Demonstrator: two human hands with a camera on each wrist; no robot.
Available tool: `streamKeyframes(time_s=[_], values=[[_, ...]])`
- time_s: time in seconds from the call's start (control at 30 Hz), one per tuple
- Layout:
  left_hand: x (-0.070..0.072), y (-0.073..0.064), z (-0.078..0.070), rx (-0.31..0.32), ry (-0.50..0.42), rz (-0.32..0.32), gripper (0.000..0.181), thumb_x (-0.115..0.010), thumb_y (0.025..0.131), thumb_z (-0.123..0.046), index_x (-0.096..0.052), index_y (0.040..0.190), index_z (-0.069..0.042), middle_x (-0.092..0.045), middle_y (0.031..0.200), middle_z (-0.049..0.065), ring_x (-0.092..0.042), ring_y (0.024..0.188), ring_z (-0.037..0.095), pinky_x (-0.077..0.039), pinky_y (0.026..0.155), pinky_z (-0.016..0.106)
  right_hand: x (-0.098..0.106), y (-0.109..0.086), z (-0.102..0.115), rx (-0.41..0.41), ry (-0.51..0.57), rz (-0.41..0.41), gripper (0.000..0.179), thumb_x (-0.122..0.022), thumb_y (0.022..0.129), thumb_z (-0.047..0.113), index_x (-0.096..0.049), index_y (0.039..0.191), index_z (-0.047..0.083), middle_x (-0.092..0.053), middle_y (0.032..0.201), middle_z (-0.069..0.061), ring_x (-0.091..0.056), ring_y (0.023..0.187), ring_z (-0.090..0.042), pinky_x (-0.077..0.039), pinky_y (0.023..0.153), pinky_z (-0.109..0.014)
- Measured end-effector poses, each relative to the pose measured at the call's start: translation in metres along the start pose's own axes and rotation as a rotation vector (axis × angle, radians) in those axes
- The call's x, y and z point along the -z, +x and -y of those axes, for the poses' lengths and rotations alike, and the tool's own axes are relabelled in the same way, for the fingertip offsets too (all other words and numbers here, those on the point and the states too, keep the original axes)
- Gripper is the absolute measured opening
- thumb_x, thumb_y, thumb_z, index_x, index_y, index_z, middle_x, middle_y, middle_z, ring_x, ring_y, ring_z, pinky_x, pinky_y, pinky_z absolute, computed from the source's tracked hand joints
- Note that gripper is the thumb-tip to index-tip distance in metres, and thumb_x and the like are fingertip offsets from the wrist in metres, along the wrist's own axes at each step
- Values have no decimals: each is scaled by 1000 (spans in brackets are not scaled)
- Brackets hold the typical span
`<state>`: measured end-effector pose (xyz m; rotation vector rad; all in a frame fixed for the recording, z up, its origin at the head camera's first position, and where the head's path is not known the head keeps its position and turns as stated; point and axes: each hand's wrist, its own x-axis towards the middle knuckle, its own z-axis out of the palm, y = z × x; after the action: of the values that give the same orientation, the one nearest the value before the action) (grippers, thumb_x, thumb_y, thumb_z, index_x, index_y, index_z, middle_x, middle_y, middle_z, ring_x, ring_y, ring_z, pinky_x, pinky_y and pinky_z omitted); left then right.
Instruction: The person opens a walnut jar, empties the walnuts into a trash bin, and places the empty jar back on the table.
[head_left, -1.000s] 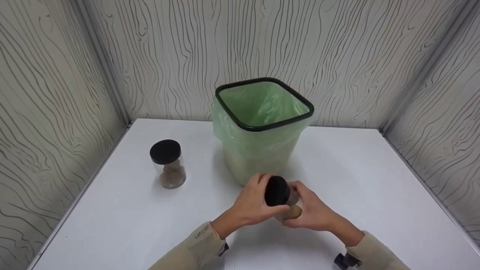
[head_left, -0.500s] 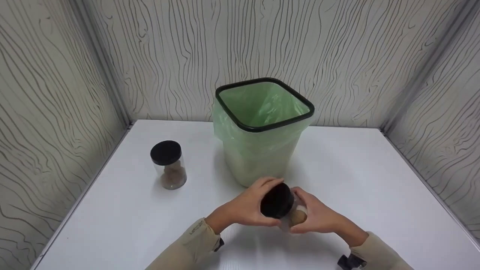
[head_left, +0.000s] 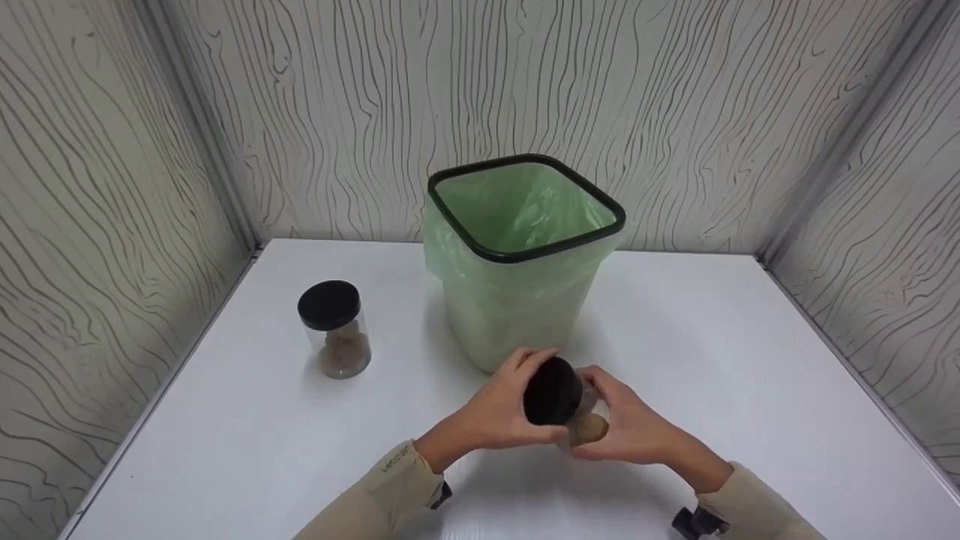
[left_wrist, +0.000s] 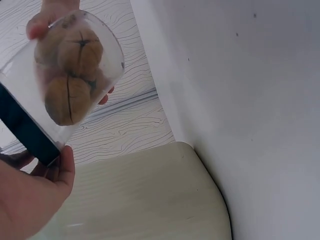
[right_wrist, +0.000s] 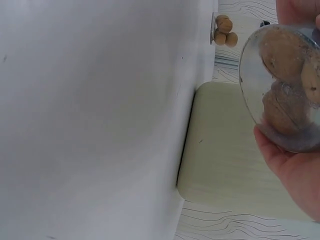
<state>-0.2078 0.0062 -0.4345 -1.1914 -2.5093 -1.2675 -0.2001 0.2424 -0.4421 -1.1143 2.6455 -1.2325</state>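
Note:
Both hands hold a clear jar (left_wrist: 25,82) with a black lid (head_left: 551,391), tilted above the table in front of the bin. Several walnuts (left_wrist: 80,57) lie inside it. My left hand (head_left: 495,412) grips the lid, its thumb and fingers curled about the rim. Around the clear body near its base, my right hand (head_left: 634,424) holds the jar from the other side. The lid is on the jar; whether it is loose I cannot tell. In the right wrist view the jar's round bottom (right_wrist: 252,75) faces the camera.
A pale bin (head_left: 517,322) with a green bag (head_left: 495,202) under a black rim stands right behind the hands. To the left, a second black-lidded jar (head_left: 345,345) holding brown nuts stands upright on the white table (head_left: 247,435). Wood-grain-patterned walls (head_left: 337,112) enclose the table.
Both hands and the jar dipped toward me, then rose again slightly. The lid faces the camera a little more than a second ago. The bin and second jar stay put.

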Motion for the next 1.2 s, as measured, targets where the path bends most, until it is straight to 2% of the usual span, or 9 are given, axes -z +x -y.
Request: streamKeyframes(time_s=[0.3,0.47,0.6,0.7,0.8,0.9,1.03,1.1,1.2], values=[[-3,1,-3,117,-15,-52,86,-73,73,-53,-36,142,-17,-40,131,0,-46,109,11,-45,89,28,-3,2,-1,47,-94,-59,76,-85,68,35,-41,129,19,-52,122,6,-52,106,-13,-44,88,-33],[-8,1,-5,181,5,-79,85,-68,74,-62,-38,140,-18,-41,125,1,-48,102,11,-46,84,28,-4,3,-2,49,-104,-57,78,-85,67,34,-40,129,20,-52,120,6,-51,104,-12,-42,88,-32],[-8,0,-8,239,69,-53,92,-60,75,-70,-34,143,-14,-42,125,5,-50,102,14,-47,84,31,-4,2,-2,43,-111,-53,78,-86,66,35,-41,128,20,-52,118,6,-52,103,-12,-42,87,-31],[-4,-3,-10,259,73,0,100,-58,75,-72,-26,148,-12,-40,133,7,-48,109,16,-45,88,35,-4,1,-2,25,-94,-38,77,-86,66,34,-42,127,19,-53,117,7,-52,103,-12,-42,88,-31],[2,-5,-8,182,7,69,102,-65,74,-65,-18,151,-18,-32,144,4,-41,122,15,-40,97,38,-2,-1,-2,8,-64,-9,76,-86,67,35,-42,127,19,-53,117,7,-52,103,-13,-42,88,-31],[9,-5,-2,34,-55,139,105,-75,73,-53,-12,152,-25,-21,150,0,-32,131,13,-35,102,38,-1,-2,-4,2,-19,23,76,-85,67,34,-42,128,19,-54,118,5,-52,104,-14,-42,90,-33],[15,-5,3,-121,-43,187,106,-79,74,-40,-10,152,-24,-22,149,0,-29,131,13,-34,102,35,1,-3,-4,2,24,45,77,-86,67,31,-43,130,20,-54,120,4,-53,108,-16,-42,92,-35],[16,-4,4,-154,-21,188,104,-78,74,-37,-11,152,-22,-26,147,2,-31,129,13,-36,101,33,1,-4,-3,-4,31,49,78,-86,67,31,-42,130,21,-54,120,4,-53,109,-16,-42,93,-36],[15,-3,3,-159,4,171,102,-78,74,-35,-14,152,-20,-30,143,4,-34,125,13,-38,99,31,1,-4,-2,-8,22,54,78,-86,67,32,-42,130,21,-54,121,5,-52,109,-16,-42,93,-35]])
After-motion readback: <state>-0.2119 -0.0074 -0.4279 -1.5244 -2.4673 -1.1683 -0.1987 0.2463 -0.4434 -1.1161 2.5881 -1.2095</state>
